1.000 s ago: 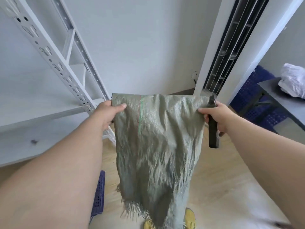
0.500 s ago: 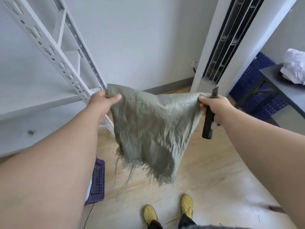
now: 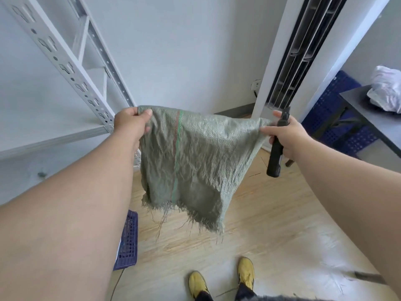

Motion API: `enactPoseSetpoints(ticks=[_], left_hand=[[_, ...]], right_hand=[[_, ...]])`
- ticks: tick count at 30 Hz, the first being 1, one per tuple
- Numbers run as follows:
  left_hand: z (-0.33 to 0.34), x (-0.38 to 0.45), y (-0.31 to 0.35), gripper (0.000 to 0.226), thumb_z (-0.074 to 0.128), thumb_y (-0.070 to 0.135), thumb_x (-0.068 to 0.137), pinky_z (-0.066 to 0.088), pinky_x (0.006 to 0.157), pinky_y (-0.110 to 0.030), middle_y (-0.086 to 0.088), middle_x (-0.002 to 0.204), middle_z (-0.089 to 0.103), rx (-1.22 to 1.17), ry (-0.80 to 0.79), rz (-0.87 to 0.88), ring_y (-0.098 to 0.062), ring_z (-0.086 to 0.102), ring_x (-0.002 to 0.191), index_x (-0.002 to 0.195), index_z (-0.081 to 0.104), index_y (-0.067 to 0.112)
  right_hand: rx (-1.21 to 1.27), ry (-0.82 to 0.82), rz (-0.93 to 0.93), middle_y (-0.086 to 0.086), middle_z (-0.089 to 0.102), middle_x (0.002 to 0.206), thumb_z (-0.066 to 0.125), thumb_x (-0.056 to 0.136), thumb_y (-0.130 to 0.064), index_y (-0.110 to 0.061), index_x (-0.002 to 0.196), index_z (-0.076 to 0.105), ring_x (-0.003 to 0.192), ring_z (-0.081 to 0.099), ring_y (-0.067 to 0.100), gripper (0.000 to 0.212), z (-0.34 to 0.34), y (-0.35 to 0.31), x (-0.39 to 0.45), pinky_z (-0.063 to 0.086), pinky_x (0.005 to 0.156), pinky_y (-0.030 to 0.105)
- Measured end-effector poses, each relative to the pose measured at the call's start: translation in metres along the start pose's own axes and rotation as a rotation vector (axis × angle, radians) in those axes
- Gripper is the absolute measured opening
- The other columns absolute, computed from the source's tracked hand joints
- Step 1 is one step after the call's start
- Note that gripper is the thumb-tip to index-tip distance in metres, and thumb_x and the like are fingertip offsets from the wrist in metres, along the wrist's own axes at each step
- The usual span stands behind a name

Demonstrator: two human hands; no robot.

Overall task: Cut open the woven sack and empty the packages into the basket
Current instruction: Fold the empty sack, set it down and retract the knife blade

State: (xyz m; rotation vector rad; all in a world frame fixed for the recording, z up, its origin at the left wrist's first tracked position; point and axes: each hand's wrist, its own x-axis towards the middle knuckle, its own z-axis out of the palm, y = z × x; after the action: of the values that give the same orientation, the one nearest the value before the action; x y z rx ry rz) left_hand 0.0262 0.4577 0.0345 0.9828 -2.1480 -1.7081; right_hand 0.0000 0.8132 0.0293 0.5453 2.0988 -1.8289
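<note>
A limp grey-green woven sack (image 3: 195,157) with a red and green stripe hangs in front of me, its frayed cut edge at the bottom. My left hand (image 3: 130,124) pinches its upper left corner. My right hand (image 3: 286,135) pinches the upper right corner and also grips a black utility knife (image 3: 276,153), which points down along the palm. The sack looks flat and empty. A corner of a purple plastic basket (image 3: 128,242) shows on the floor under my left forearm; its inside is hidden.
A white metal shelving rack (image 3: 65,68) stands on the left. A tall white air conditioner (image 3: 288,57) stands at the back right. At the right, a dark table (image 3: 373,118) carries a white bag (image 3: 386,90), with blue crates (image 3: 329,109) behind. My yellow shoes (image 3: 223,279) are on the wooden floor.
The sack's lower part swung up and bunched, then dropped and spread flat again. Both hands kept their grip and moved slightly down and apart as the view tilted down.
</note>
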Motion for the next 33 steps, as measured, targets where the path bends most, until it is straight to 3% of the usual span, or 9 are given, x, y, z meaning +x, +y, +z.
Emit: enactPoseSetpoints(ticks=[3,8,11,13,18,21,27,30,33], left_hand=[[0.005,-0.002,0.004,0.026,0.067,0.022,0.090,0.056,0.071,-0.020,-0.002,0.104,0.063,-0.113,-0.010,0.016,-0.007,0.060,0.075,0.112,0.062,0.009],[0.001,0.001,0.000,0.016,0.068,0.027,0.086,0.048,0.072,-0.029,0.005,0.073,0.057,0.098,0.174,0.179,-0.016,0.053,0.072,0.076,0.057,0.021],[0.009,-0.004,0.003,0.011,0.066,0.026,0.089,0.041,0.067,-0.024,0.005,0.075,0.056,0.057,0.172,0.192,-0.015,0.050,0.075,0.089,0.059,0.017],[0.019,-0.009,0.010,0.014,0.065,0.026,0.090,0.045,0.071,-0.025,0.001,0.088,0.061,0.020,0.111,0.197,-0.014,0.053,0.079,0.099,0.061,0.016],[0.043,-0.018,0.035,0.013,0.066,0.029,0.086,0.047,0.077,-0.030,-0.001,0.090,0.065,0.081,-0.126,0.315,-0.015,0.058,0.080,0.093,0.063,0.019],[0.044,-0.021,0.051,0.010,0.062,0.029,0.090,0.040,0.070,-0.026,0.006,0.081,0.057,0.261,-0.172,0.440,-0.012,0.051,0.074,0.093,0.060,0.019],[0.026,-0.025,0.042,0.031,0.061,0.034,0.090,0.040,0.083,-0.025,0.000,0.109,0.057,0.360,0.173,0.444,-0.014,0.054,0.100,0.117,0.055,0.022],[0.025,-0.043,0.000,0.028,0.062,0.039,0.089,0.042,0.082,-0.022,0.006,0.102,0.061,0.400,-0.120,0.348,-0.011,0.058,0.093,0.110,0.061,0.021],[0.012,-0.058,-0.050,0.051,0.053,0.067,0.083,0.039,0.089,-0.027,0.010,0.114,0.063,0.400,-0.417,0.068,-0.012,0.056,0.110,0.113,0.064,0.026]], right_hand=[[-0.382,0.025,-0.077,0.002,0.057,0.105,0.076,0.079,-0.009,-0.020,0.138,0.042,0.073,0.054,0.015,0.069,0.005,0.007,0.001,0.044,0.056,0.024],[-0.330,0.229,-0.138,0.002,0.061,0.115,0.075,0.081,-0.019,-0.023,0.121,0.055,0.101,0.063,0.026,0.045,0.005,0.002,0.013,0.054,0.090,0.044],[-0.540,0.286,-0.185,0.003,0.059,0.121,0.069,0.087,-0.023,-0.021,0.113,0.062,0.091,0.061,0.020,0.026,0.006,-0.003,0.017,0.051,0.087,0.033],[-0.586,0.314,-0.310,0.001,0.048,0.131,0.070,0.085,-0.036,-0.022,0.117,0.062,0.085,0.055,0.012,0.035,0.017,-0.007,0.011,0.045,0.084,0.027],[-0.874,-0.057,-0.635,-0.003,0.046,0.140,0.082,0.064,-0.052,-0.031,0.139,0.046,0.129,0.043,0.017,0.086,0.077,-0.018,-0.003,0.040,0.107,0.041],[-0.945,-0.074,-0.498,-0.002,0.062,0.116,0.082,0.064,-0.052,-0.033,0.128,0.055,0.110,0.058,0.022,0.072,0.097,-0.017,-0.003,0.053,0.084,0.038],[-0.579,-0.032,-0.322,0.001,0.064,0.076,0.072,0.077,-0.032,-0.021,0.080,0.063,0.075,0.062,0.022,0.015,0.121,-0.024,-0.011,0.055,0.063,0.032],[-0.363,0.034,-0.029,0.004,0.061,0.074,0.071,0.074,-0.024,-0.012,0.090,0.067,0.078,0.065,0.027,0.020,0.131,-0.017,-0.008,0.058,0.074,0.036],[-0.209,0.056,0.203,0.007,0.053,0.070,0.059,0.079,-0.015,-0.005,0.104,0.057,0.053,0.054,0.023,0.027,0.129,-0.015,0.002,0.047,0.047,0.023]])
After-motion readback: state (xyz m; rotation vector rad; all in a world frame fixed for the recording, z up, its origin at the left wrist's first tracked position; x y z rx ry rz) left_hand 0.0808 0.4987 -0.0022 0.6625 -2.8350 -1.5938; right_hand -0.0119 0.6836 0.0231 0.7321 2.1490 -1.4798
